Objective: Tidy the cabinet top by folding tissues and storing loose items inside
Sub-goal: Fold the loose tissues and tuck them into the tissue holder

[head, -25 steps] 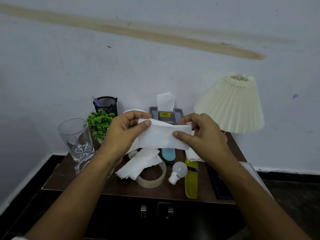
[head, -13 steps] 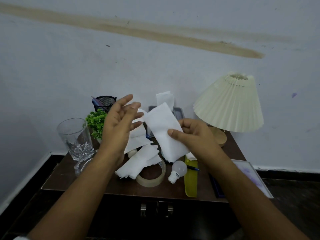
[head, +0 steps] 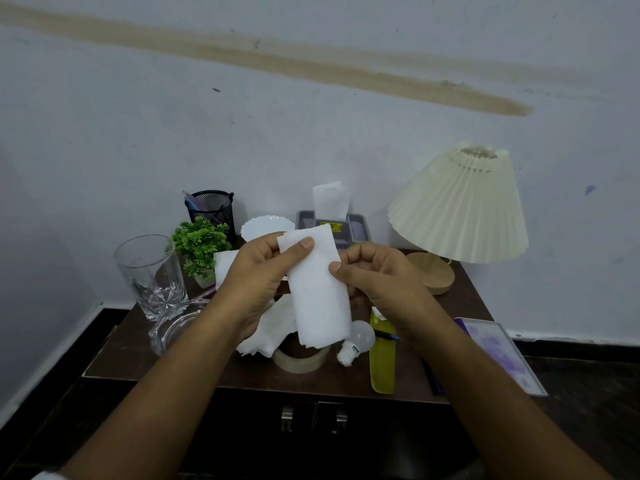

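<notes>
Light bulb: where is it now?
Head view: the light bulb lies front centre on the cabinet top, between the tape roll and the yellow strip.

Two hands show: left hand (head: 256,285) and right hand (head: 384,282). At least four tissues: a held tissue (head: 318,292), a crumpled tissue (head: 268,336), a left tissue (head: 225,266), a box tissue (head: 330,202). There is one each of glass (head: 149,271), dish (head: 173,330), plant (head: 201,242), pen cup (head: 211,209), plate (head: 266,227), box (head: 358,228), lamp (head: 460,209), tape (head: 301,360), bulb (head: 358,341), yellow strip (head: 381,365), pen (head: 389,337), frame (head: 498,358).
</notes>
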